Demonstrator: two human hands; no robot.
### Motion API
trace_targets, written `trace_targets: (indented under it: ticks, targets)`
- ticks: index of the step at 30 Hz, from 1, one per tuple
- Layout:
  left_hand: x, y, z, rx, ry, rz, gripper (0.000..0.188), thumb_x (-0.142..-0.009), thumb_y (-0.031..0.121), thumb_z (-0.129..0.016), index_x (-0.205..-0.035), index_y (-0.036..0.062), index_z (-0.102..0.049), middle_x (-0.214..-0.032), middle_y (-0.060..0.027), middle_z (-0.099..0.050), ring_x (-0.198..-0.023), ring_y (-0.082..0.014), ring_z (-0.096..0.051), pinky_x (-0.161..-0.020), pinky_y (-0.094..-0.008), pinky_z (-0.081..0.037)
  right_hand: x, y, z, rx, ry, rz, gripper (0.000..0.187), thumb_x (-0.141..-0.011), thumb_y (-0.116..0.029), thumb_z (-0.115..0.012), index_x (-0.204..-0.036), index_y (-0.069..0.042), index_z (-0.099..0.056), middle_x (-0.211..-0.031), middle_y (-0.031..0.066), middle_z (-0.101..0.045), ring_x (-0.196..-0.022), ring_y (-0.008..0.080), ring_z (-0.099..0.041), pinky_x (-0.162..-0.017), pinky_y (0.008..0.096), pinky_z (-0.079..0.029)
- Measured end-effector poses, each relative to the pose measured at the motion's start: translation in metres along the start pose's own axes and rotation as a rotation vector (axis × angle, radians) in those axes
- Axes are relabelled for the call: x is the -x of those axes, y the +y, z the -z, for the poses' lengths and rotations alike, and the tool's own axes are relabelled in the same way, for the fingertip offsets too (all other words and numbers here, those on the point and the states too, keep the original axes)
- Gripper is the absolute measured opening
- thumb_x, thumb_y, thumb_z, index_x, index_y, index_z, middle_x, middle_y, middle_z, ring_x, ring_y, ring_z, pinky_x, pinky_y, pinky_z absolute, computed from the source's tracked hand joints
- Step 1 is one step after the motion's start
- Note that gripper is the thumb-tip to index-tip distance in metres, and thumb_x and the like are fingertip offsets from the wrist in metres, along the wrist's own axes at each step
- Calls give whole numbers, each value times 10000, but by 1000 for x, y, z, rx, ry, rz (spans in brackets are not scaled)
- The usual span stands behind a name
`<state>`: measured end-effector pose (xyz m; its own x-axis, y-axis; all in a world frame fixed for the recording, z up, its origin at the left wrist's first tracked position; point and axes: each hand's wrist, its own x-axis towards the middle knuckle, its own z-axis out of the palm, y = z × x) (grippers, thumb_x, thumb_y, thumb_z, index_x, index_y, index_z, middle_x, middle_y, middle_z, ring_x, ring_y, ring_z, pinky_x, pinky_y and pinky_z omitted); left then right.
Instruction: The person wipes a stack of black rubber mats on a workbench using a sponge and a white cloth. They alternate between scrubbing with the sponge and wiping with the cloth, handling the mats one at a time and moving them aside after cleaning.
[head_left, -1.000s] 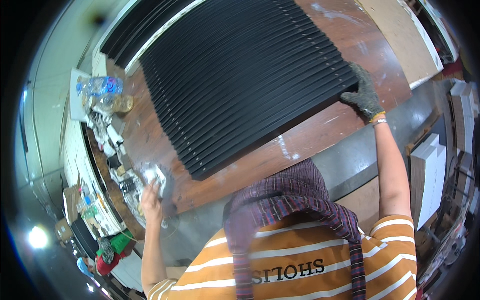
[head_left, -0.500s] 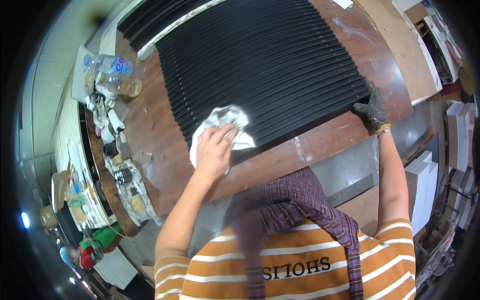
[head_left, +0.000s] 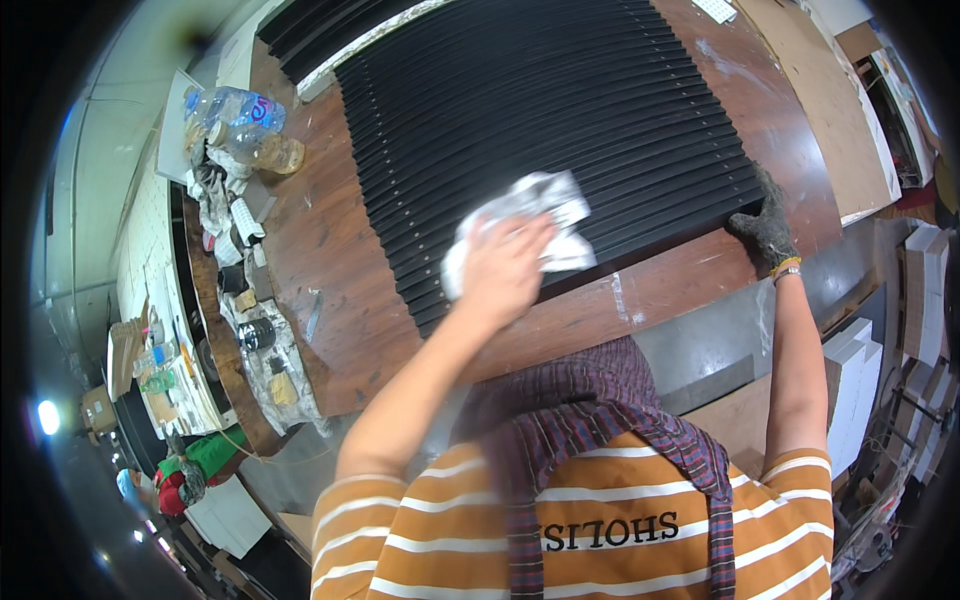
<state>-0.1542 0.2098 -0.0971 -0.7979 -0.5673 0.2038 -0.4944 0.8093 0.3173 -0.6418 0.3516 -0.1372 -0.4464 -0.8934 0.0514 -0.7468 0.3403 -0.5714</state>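
Note:
A wide black ridged panel (head_left: 540,120), made up of many narrow parallel slats with small light dots along both sides, lies flat on a brown table (head_left: 350,350). My bare left hand (head_left: 505,265) presses a crumpled white cloth (head_left: 555,205) onto the slats at the panel's near-left part; hand and cloth are slightly blurred. At the near right corner, my right hand (head_left: 768,225) wears a dark grey glove and grips the panel, thumb against its front edge and fingers along its side.
Plastic bottles (head_left: 262,148), rags (head_left: 212,195) and a small dark jar (head_left: 257,334) stand along the table's left side. More black strips (head_left: 325,35) lie at the far left. White boards (head_left: 850,400) stand on the right. Another person (head_left: 180,480) is at the lower left.
My left hand has slid the cloth rightward over the slats, away from the near left corner. My right hand keeps its hold on the right corner. The whole view has shifted slightly.

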Motion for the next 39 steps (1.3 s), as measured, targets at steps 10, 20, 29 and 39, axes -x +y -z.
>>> trace_targets:
  ticks: [10,20,29,39]
  targets:
    - [122,-81,137,-124,359,414,326,-902,15,-607,-1187,57,-761,-1101,-115,-742,-1012,-288,-624,-937,-412,-484,-3,11,-2,-27,-6,-20,1096,-551,-192,-940,-1537,-82,-474,-1527,154,-529,-1421,365,-450,-1215,456,-338]
    - [130,-104,110,-232,70,437,280,-835,-25,-681,-1059,85,-809,-1081,-61,-774,-965,-275,-643,-888,-397,-504,-5,0,3,-13,-41,-6,1074,-553,-163,-934,-1526,-83,-488,-1480,165,-572,-1403,375,-477,-1211,449,-346]
    - [-10,-31,43,14,-36,-4,501,-820,110,-750,-1314,59,-690,-1418,-45,-640,-1103,-303,-573,-1009,-437,-456,7,-14,1,-37,16,-12,1123,-557,-325,-941,-1541,-62,-469,-1601,188,-446,-1508,384,-357,-1265,473,-249]
    - [-279,121,-90,137,-35,-322,469,-925,222,-679,-1346,24,-622,-1473,-68,-585,-1326,-280,-515,-1151,-541,-360,12,-27,7,83,-3,-39,1115,-604,-387,-936,-1565,-114,-441,-1604,138,-446,-1501,365,-366,-1270,477,-242]
